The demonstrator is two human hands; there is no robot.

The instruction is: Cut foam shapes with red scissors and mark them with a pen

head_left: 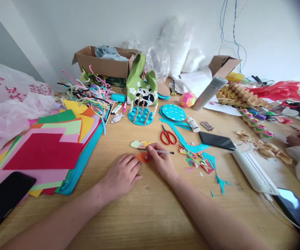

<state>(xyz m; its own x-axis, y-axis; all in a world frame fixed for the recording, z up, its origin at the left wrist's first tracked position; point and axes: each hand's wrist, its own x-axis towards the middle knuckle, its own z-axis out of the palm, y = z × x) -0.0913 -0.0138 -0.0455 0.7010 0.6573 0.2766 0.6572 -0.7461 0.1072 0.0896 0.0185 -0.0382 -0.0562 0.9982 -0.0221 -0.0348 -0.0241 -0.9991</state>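
My right hand (pixel 162 163) pinches a slim pen (pixel 168 152), whose other end points left over a small orange paper piece (pixel 140 157). Flat on the wooden table lies my left hand (pixel 122 173), its fingertips at the left edge of that orange piece. Just beyond both hands are small pale green and yellow paper pieces (pixel 137 143). Red-handled scissors (pixel 168 136) rest farther up the table. To the right of my right hand is a pile of coloured paper scraps (pixel 195 158) with a curved blue offcut (pixel 182 139).
Coloured sheets (pixel 45 151) and a black phone (pixel 9 194) lie at left. Behind stand a blue disc with twisted posts (pixel 140 116), a green panda bag (pixel 142 85) and a cardboard box (pixel 103 62). Rightward are a glue bottle (pixel 193 124), a grey flask (pixel 209 93) and a white power strip (pixel 255 172).
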